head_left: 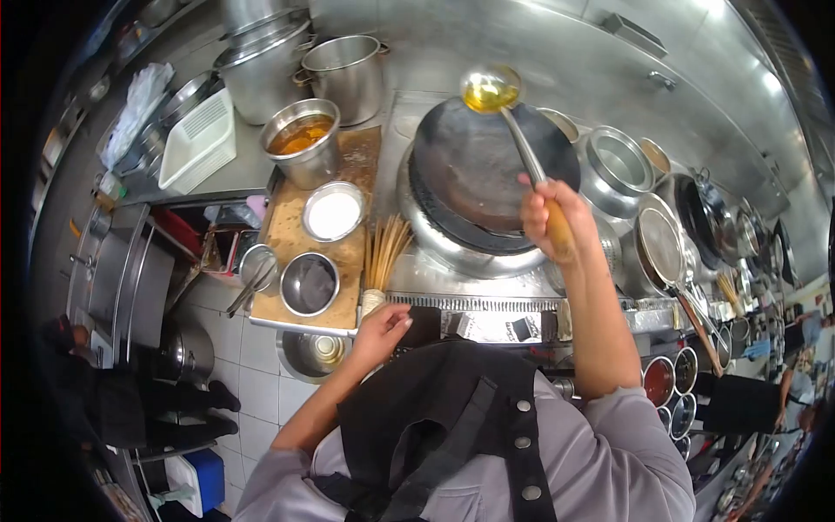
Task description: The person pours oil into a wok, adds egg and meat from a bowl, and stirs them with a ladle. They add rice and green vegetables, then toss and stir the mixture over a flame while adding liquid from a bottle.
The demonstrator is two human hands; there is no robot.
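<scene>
My right hand (558, 217) is wrapped round the wooden handle of a metal ladle (522, 143), whose bowl holds yellow oil. The ladle's bowl is over the far rim of a dark wok (487, 170) on the stove. Low at the stove's front edge is my left hand (381, 335), its fingers loosely curled, near a brush of thin bamboo sticks (385, 252); whether it grips anything does not show clearly.
A wooden board (283, 204) at left bears a pot of orange-brown oil (300, 139), a bowl of white contents (333, 211) and a steel bowl (310, 284). Strainers (661, 244) and pans stand right. Other people are at both sides.
</scene>
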